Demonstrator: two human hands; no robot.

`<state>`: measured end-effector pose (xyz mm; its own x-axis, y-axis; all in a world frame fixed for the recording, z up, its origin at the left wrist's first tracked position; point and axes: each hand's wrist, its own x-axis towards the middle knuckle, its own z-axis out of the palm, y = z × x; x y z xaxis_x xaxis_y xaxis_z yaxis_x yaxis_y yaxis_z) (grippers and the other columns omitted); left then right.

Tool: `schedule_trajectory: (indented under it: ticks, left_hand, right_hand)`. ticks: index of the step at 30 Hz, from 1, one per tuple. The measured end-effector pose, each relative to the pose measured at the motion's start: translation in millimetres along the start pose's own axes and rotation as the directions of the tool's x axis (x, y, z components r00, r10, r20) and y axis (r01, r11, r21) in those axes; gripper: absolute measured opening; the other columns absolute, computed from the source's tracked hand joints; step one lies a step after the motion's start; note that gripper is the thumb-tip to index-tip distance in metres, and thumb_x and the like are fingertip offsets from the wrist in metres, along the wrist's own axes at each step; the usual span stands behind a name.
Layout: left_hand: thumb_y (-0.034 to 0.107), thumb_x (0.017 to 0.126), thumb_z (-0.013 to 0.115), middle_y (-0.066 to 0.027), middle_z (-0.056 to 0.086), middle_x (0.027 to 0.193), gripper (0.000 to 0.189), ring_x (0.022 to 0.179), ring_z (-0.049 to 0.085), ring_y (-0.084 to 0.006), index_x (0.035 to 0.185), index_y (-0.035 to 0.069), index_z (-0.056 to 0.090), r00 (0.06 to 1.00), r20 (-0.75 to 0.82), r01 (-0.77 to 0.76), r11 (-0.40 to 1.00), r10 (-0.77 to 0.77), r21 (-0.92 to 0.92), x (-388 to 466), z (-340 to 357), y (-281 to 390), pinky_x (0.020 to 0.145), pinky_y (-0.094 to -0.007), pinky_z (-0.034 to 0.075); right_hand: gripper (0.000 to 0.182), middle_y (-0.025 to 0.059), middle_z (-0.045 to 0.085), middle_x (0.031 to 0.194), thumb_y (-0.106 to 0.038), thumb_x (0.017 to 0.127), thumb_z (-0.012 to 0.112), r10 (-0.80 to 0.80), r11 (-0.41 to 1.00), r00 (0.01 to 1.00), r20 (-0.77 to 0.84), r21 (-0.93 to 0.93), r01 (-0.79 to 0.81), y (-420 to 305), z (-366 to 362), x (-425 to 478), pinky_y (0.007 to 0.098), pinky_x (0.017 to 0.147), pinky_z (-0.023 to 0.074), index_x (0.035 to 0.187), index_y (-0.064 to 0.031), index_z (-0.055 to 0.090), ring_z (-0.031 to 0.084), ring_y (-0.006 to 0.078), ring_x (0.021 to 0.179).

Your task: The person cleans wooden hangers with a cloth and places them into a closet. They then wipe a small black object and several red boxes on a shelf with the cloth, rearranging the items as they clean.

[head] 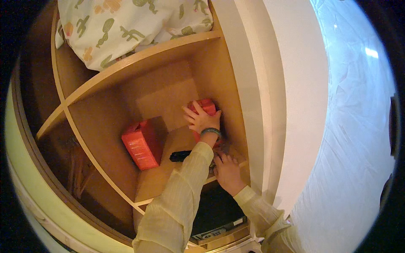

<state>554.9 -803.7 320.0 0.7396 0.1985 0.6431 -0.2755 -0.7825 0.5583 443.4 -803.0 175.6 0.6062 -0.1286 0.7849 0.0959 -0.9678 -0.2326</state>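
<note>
My left hand point(202, 119), with a green bangle at its wrist, lies with spread fingers on a red package point(207, 106) against the right wall of a wooden cabinet compartment. More red shows under that wrist. Lower right, my right hand point(227, 172) rests with bent fingers near the compartment's front edge, at some small items point(211, 167) that it partly hides; whether it grips one cannot be told. A black object point(179, 156) lies on the compartment floor, left of the hands and partly behind my left sleeve. A red bag or box point(142, 147) stands by the left wall.
Above the compartment, a wooden shelf point(145, 52) bears white patterned fabric point(126, 28). Upright wooden dividers point(95, 163) border darker compartments at left. A black box or case point(218, 208) sits below the compartment. At right are a pale wall point(300, 79) and a bluish-white sheet point(351, 126).
</note>
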Motion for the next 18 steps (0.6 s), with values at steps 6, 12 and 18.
schedule_trajectory:
  ticks: [6, 12, 18]
  left_hand:
    - [0.052, 0.059, 0.076, -0.0152, 0.004, 0.146, 0.11, 0.128, 0.022, -0.0388, 0.141, 0.024, 0.008, 0.974, 0.092, 0.209, 0.977, -0.205, -0.037, 11.7, -4.3, 0.5, 0.096, -0.0562, 0.029]
    - [0.05, 0.059, 0.076, -0.0177, 0.015, 0.142, 0.101, 0.121, 0.031, -0.042, 0.136, 0.02, 0.017, 0.989, 0.084, 0.127, 0.991, -0.124, -0.035, 15.1, -3.7, -8.4, 0.093, -0.0553, 0.033]
    - [0.045, 0.055, 0.079, -0.0184, 0.03, 0.128, 0.096, 0.116, 0.037, -0.04, 0.131, 0.019, 0.026, 0.983, -0.01, 0.177, 0.972, -0.181, -0.154, 25.5, -13.9, -18.9, 0.092, -0.0526, 0.036]
  right_hand:
    - [0.04, 0.0135, 0.05, 0.117, -0.013, 0.073, 0.059, -0.011, 0.999, 1.0, 0.028, 0.031, 0.01, -0.6, -7.2, -0.5, 0.0455, 0.084, 0.0394, 0.112, -0.0069, 0.051, 0.049, 0.0298, 0.103]
    - [0.044, 0.0119, 0.048, 0.122, -0.017, 0.072, 0.06, -0.011, 0.999, 1.0, 0.002, 0.046, 0.011, 0.6, 0.8, 2.8, 0.0484, 0.085, 0.0381, 0.115, -0.0102, 0.05, 0.049, 0.0306, 0.104]
    - [0.043, 0.0109, 0.047, 0.124, -0.017, 0.074, 0.058, -0.015, 0.999, 0.998, 0.057, 0.03, 0.014, 2.9, 0.1, 8.1, 0.0488, 0.087, 0.0374, 0.116, -0.0128, 0.05, 0.048, 0.0308, 0.107]
